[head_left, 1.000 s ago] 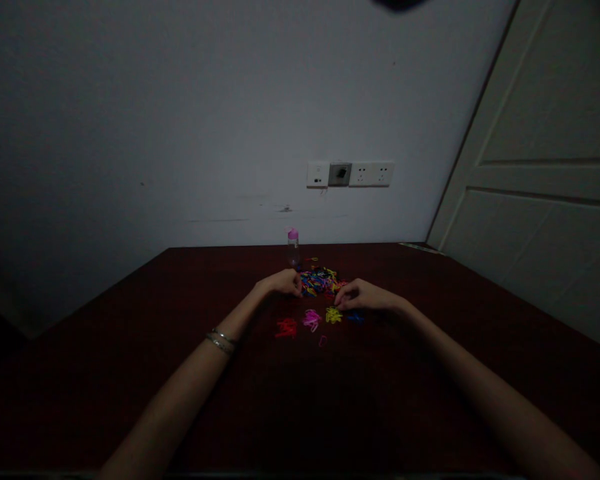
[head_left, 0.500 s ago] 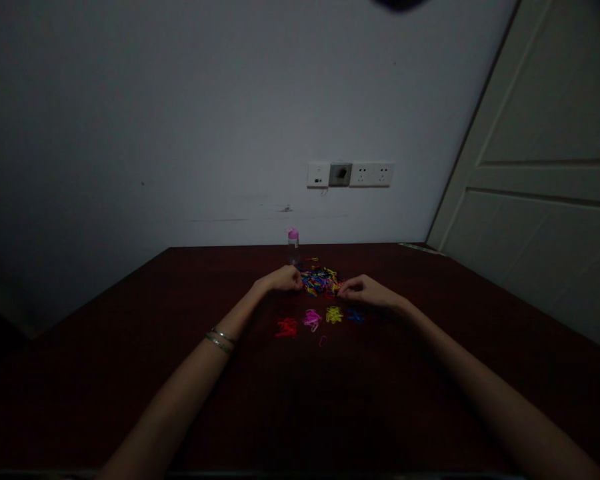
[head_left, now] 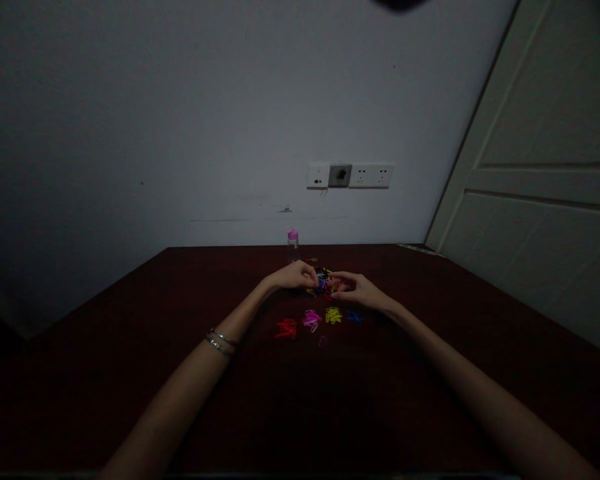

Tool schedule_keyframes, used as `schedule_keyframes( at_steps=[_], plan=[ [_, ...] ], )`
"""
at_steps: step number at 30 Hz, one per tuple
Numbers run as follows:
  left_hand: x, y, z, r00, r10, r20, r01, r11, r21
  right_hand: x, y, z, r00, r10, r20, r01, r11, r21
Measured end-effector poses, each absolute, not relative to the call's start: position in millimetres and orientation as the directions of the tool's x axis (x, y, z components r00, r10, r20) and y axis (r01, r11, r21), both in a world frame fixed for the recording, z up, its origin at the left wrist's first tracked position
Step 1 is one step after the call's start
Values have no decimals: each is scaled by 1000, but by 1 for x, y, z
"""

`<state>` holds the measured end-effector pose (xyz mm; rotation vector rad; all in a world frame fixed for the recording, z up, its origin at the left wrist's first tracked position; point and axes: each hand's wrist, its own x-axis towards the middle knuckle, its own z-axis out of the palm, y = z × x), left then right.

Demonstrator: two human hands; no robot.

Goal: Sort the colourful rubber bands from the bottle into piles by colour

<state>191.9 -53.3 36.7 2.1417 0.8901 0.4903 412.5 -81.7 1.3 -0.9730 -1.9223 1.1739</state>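
Note:
A mixed heap of small coloured loops (head_left: 323,283), like paper clips or rubber bands, lies between my two hands. My left hand (head_left: 297,275) reaches over its left side, fingers closed in a pinch; what they hold is too small to make out. At the right side, my right hand (head_left: 357,292) has its thumb and fingers apart, touching or just above the heap. Nearer me lie separate groups: red loops (head_left: 287,328), pink loops (head_left: 311,319), yellow loops (head_left: 333,315) and blue loops (head_left: 355,317). A single pink loop (head_left: 323,341) lies in front of them.
Behind the heap stands a clear bottle (head_left: 293,249) with a pink lid. One yellowish loop (head_left: 312,260) lies near it. The dark red table (head_left: 300,413) meets a wall with sockets (head_left: 371,175); a pale door (head_left: 545,167) is on the right.
My left hand has moved right, over the heap, and now covers part of it. My right hand has shifted slightly left, its thumb and fingers spreading apart. The sorted groups have not moved.

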Motion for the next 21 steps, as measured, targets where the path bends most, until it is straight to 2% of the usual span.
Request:
schedule_keyframes(
  at_steps=[5, 10, 21],
  plan=[
    [203, -64, 40, 713, 700, 36, 358, -407, 840, 401, -88, -4, -604, 790, 100, 137, 227, -964],
    [205, -63, 36, 710, 704, 22, 347, -377, 859, 397, -88, -3, -563, 815, 140, 77, 220, -973],
    [205, -62, 34, 706, 708, 28, 334, -367, 868, 401, -87, 0, -508, 850, 142, 136, 241, -961]
  ],
)
